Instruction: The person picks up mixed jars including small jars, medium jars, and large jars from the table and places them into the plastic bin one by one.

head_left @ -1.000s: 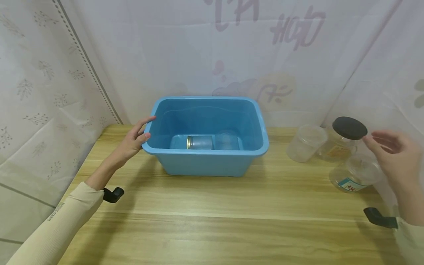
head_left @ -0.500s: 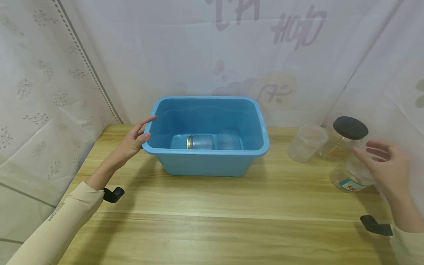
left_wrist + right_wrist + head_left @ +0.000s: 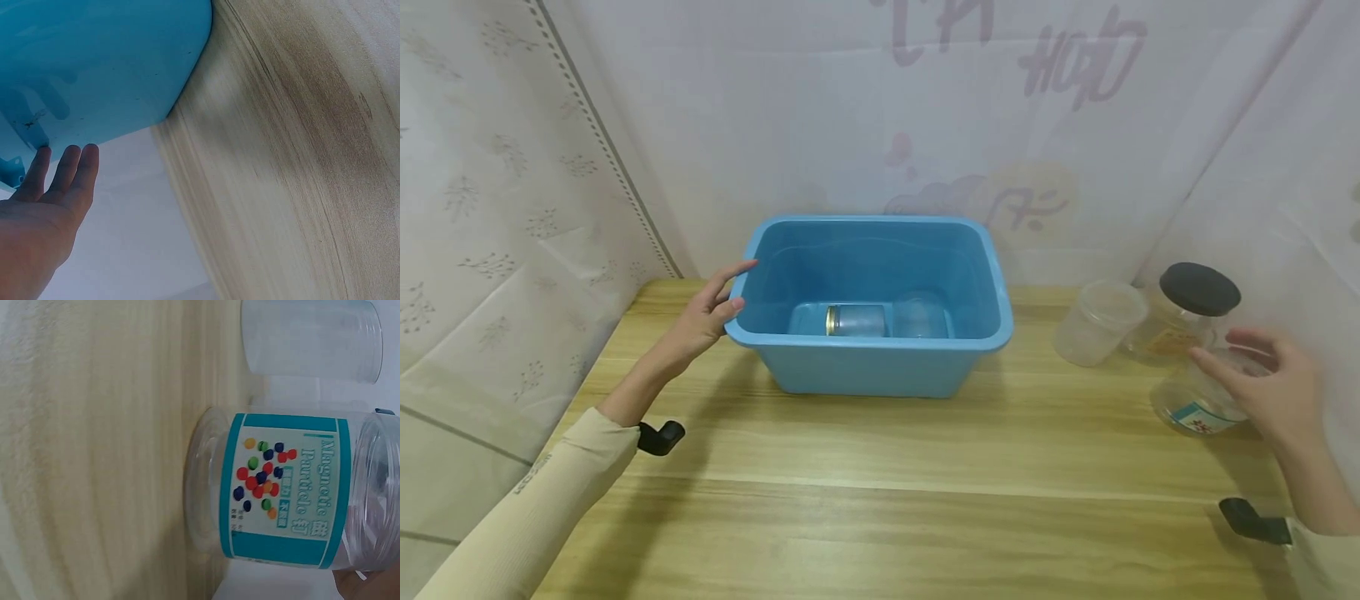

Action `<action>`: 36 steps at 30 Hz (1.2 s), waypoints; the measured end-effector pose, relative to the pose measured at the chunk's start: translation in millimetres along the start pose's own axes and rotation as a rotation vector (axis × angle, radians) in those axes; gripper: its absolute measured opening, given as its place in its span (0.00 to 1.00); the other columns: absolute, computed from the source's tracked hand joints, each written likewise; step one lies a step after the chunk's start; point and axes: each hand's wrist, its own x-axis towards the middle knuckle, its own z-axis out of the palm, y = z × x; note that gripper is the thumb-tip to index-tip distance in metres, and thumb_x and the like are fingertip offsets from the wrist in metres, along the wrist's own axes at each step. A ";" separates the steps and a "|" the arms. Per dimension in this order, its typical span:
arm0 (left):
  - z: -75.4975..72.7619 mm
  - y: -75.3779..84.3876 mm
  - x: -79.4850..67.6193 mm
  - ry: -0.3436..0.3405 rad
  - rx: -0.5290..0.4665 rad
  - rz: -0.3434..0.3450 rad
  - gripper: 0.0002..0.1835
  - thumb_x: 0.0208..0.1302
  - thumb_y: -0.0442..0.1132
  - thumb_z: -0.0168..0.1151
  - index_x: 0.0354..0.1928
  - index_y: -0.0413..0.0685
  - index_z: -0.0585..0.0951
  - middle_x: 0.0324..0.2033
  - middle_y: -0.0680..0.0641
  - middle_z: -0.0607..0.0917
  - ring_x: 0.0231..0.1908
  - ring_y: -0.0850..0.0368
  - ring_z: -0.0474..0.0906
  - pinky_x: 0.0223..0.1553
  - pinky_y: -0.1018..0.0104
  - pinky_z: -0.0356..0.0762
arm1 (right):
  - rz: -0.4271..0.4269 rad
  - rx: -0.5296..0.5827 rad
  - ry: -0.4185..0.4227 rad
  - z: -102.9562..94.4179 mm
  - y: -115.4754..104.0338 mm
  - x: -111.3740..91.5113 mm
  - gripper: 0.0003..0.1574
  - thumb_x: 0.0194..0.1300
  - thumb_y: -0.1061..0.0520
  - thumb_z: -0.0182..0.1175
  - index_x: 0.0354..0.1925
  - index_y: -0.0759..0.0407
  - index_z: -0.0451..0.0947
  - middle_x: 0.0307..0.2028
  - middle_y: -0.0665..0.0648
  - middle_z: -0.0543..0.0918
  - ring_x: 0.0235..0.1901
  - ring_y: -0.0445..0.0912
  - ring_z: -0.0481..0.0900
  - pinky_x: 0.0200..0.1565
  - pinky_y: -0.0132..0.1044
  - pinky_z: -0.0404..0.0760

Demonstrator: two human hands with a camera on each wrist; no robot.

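A blue plastic bin (image 3: pixel 868 367) stands on the wooden table. Its left rim is touched by my left hand (image 3: pixel 700 315), thumb and index finger at the edge. Straight fingers (image 3: pixel 85 172) lie against the bin's outer wall in the left wrist view. Inside, a clear jar with a gold lid (image 3: pixel 857 321) lies on its side, next to another clear container (image 3: pixel 920 317). My right hand (image 3: pixel 1281 387) is at the top of a clear jar with a teal label (image 3: pixel 284 487), fingers spread about its upper part. Whether they touch it is not plain.
Behind the labelled jar stands a jar with a black lid (image 3: pixel 1199 289). A frosted clear container (image 3: pixel 1097 325) stands to its left. Patterned cloth (image 3: pixel 820 108) hangs behind and at both sides of the table (image 3: pixel 865 492).
My right hand has moved left and down from beside the black-lidded jar to the top of the labelled jar. The left hand stays at the bin's rim.
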 end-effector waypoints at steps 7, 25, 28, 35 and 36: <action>0.5 0.7 0.6 0.001 -0.022 0.002 0.29 0.82 0.39 0.46 0.80 0.60 0.57 0.65 0.30 0.68 0.51 0.40 0.79 0.44 0.64 0.81 | -0.019 -0.091 -0.024 -0.3 9.5 -5.9 0.44 0.63 0.51 0.74 0.73 0.49 0.68 0.62 0.42 0.73 0.66 0.36 0.62 0.56 0.18 0.62; 0.4 1.1 0.0 -0.003 -0.003 -0.007 0.29 0.82 0.40 0.47 0.80 0.60 0.56 0.66 0.29 0.68 0.50 0.49 0.80 0.45 0.64 0.80 | -0.072 -0.118 -0.159 -9.7 25.0 -8.8 0.59 0.61 0.56 0.76 0.80 0.39 0.55 0.65 0.37 0.71 0.59 0.26 0.64 0.45 0.13 0.64; -0.6 1.4 -0.8 0.001 0.001 -0.005 0.29 0.82 0.40 0.47 0.80 0.60 0.56 0.66 0.30 0.68 0.51 0.47 0.80 0.46 0.64 0.79 | -0.064 -0.158 -0.234 -11.7 23.3 -11.0 0.62 0.63 0.53 0.74 0.81 0.35 0.47 0.75 0.50 0.59 0.67 0.33 0.56 0.63 0.24 0.56; 0.2 2.4 -0.5 0.002 0.002 -0.002 0.29 0.82 0.41 0.48 0.80 0.60 0.57 0.63 0.29 0.70 0.50 0.44 0.80 0.45 0.64 0.79 | -0.065 -0.136 -0.278 -12.8 23.2 -14.1 0.60 0.64 0.53 0.73 0.81 0.39 0.47 0.72 0.56 0.64 0.75 0.45 0.43 0.66 0.71 0.38; 0.7 2.5 -0.1 0.000 -0.001 0.000 0.29 0.82 0.41 0.48 0.80 0.60 0.57 0.63 0.28 0.70 0.49 0.44 0.80 0.45 0.64 0.80 | -0.066 -0.127 -0.279 -13.4 23.9 -14.6 0.59 0.65 0.54 0.73 0.81 0.39 0.48 0.71 0.52 0.65 0.75 0.45 0.42 0.66 0.71 0.37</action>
